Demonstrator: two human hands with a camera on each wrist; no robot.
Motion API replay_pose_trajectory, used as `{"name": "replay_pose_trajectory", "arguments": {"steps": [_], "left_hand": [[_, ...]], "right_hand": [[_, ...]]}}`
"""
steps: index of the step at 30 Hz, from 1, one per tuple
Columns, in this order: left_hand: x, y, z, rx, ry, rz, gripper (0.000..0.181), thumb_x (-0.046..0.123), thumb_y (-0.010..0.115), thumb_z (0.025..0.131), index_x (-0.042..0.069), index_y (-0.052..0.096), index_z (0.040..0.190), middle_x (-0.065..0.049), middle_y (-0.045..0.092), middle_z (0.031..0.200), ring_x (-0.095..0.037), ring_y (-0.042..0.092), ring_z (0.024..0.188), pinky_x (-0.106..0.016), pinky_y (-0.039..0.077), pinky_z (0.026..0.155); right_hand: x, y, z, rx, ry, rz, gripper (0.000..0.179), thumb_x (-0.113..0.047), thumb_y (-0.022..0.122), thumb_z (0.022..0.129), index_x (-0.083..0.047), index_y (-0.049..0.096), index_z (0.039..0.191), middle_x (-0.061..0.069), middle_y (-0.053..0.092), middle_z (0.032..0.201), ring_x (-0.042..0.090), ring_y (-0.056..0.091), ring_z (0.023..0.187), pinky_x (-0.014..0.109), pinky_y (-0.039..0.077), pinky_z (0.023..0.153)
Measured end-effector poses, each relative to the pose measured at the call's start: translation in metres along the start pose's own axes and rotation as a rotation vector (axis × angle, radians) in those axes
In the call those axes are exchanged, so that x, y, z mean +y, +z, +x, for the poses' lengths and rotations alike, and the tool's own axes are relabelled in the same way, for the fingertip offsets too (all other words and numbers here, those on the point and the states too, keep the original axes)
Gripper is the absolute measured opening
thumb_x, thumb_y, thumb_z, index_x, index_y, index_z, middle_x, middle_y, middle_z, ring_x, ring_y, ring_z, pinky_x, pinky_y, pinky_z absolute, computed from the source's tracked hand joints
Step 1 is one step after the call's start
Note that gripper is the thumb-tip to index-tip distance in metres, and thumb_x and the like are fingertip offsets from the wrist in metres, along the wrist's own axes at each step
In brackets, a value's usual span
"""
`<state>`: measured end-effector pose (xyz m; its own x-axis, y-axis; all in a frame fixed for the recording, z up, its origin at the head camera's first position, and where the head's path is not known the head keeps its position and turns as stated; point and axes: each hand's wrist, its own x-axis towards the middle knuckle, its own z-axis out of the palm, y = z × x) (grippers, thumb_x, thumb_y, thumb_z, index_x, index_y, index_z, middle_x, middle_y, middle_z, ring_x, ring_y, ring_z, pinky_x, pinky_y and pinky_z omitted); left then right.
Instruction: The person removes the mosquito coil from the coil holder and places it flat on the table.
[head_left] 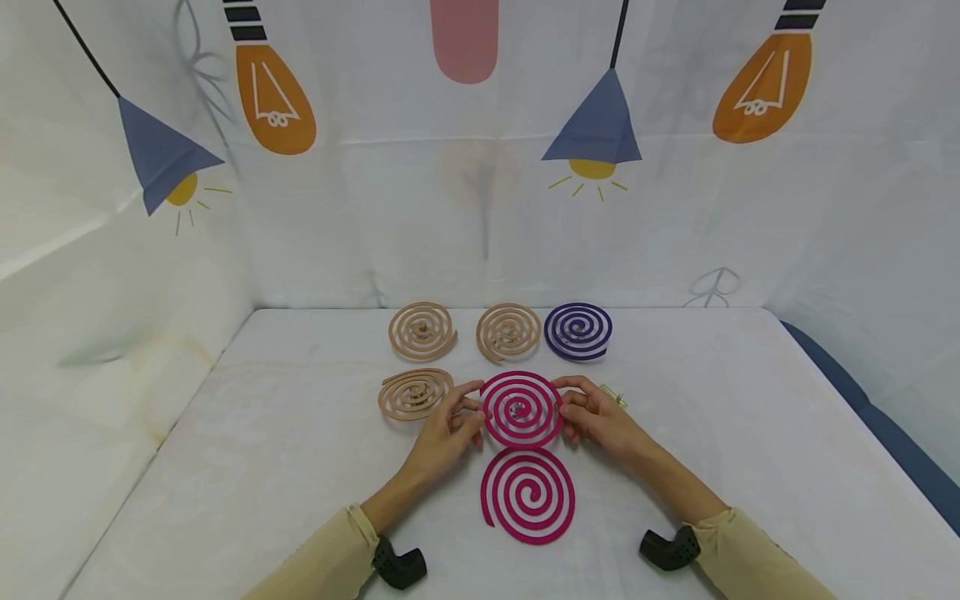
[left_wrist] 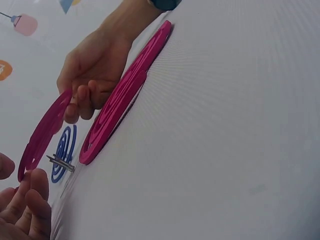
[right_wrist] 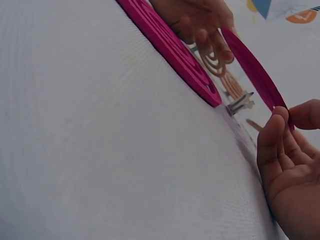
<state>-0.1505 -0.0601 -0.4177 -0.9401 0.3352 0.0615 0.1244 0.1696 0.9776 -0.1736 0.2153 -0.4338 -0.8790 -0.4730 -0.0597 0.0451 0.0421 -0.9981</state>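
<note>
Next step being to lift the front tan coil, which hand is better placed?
Likely the left hand: it sits right beside that tan coil. The right hand is on the far side of the held pink coil. Both hands hold it, so the left would need to let go.

Behind the white table [head_left: 225, 467] I see a pale sheet [head_left: 397, 233] printed with blue lamps [head_left: 595, 125] and orange bulbs [head_left: 276, 92]; a dark blue strip [head_left: 900, 447] borders the right edge.
</note>
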Motion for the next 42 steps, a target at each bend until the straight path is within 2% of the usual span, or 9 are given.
{"name": "replay_pose_trajectory", "arguments": {"steps": [8, 11, 16, 22, 29, 35, 42], "left_hand": [[0.0, 0.0, 0.001, 0.016, -0.03, -0.042, 0.038, 0.007, 0.052, 0.096, 0.006, 0.046, 0.133, -0.019, 0.061, 0.106, -0.023, 0.062, 0.065, -0.019, 0.041, 0.047], [-0.011, 0.0, 0.005, 0.026, -0.036, -0.066, 0.036, 0.009, 0.053, 0.096, 0.006, 0.047, 0.131, -0.018, 0.061, 0.105, -0.022, 0.061, 0.065, -0.02, 0.042, 0.047], [-0.025, 0.0, 0.011, 0.063, -0.036, -0.055, 0.028, 0.014, 0.054, 0.096, 0.007, 0.051, 0.124, -0.015, 0.062, 0.106, -0.019, 0.061, 0.065, -0.02, 0.043, 0.048], [-0.027, -0.001, 0.01, 0.078, -0.013, -0.058, 0.023, 0.015, 0.054, 0.096, 0.01, 0.053, 0.118, -0.014, 0.063, 0.101, -0.015, 0.059, 0.061, -0.02, 0.042, 0.048], [-0.03, 0.001, 0.009, 0.068, 0.017, -0.084, 0.024, 0.017, 0.055, 0.096, 0.007, 0.053, 0.117, -0.016, 0.063, 0.1, -0.013, 0.059, 0.058, -0.02, 0.042, 0.045], [-0.031, 0.001, 0.009, 0.06, 0.0, -0.09, 0.023, 0.019, 0.054, 0.096, 0.005, 0.053, 0.115, -0.018, 0.062, 0.099, -0.013, 0.06, 0.059, -0.02, 0.043, 0.047], [-0.027, -0.001, 0.009, 0.039, -0.034, -0.113, 0.022, 0.011, 0.053, 0.096, 0.003, 0.052, 0.117, -0.019, 0.062, 0.098, -0.017, 0.06, 0.058, -0.022, 0.043, 0.047]], "right_hand": [[0.003, -0.003, 0.0, -0.039, -0.023, 0.01, 0.043, -0.015, 0.05, 0.098, -0.003, 0.033, 0.136, -0.001, 0.055, 0.086, 0.009, 0.054, 0.069, 0.021, 0.049, 0.062], [0.004, -0.004, 0.0, -0.046, -0.026, 0.005, 0.042, -0.015, 0.05, 0.098, -0.003, 0.034, 0.136, -0.001, 0.054, 0.087, 0.009, 0.054, 0.069, 0.021, 0.049, 0.062], [0.005, -0.007, 0.002, -0.071, -0.059, -0.017, 0.04, -0.014, 0.049, 0.098, -0.002, 0.037, 0.134, 0.002, 0.053, 0.088, 0.011, 0.053, 0.069, 0.022, 0.049, 0.062], [0.005, -0.008, 0.002, -0.094, -0.064, -0.026, 0.039, -0.014, 0.048, 0.098, -0.003, 0.038, 0.134, 0.002, 0.053, 0.088, 0.011, 0.053, 0.07, 0.022, 0.049, 0.063], [0.005, -0.007, 0.0, -0.104, -0.067, -0.013, 0.039, -0.013, 0.047, 0.099, 0.001, 0.037, 0.134, 0.002, 0.054, 0.088, 0.009, 0.054, 0.07, 0.022, 0.05, 0.063], [0.007, -0.008, 0.0, -0.118, -0.071, -0.006, 0.038, -0.011, 0.047, 0.099, 0.002, 0.037, 0.133, 0.002, 0.054, 0.088, 0.01, 0.053, 0.068, 0.023, 0.05, 0.06], [0.008, -0.009, 0.0, -0.118, -0.069, -0.02, 0.037, -0.014, 0.048, 0.099, -0.002, 0.039, 0.133, 0.002, 0.054, 0.088, 0.009, 0.053, 0.067, 0.023, 0.05, 0.059]]}}
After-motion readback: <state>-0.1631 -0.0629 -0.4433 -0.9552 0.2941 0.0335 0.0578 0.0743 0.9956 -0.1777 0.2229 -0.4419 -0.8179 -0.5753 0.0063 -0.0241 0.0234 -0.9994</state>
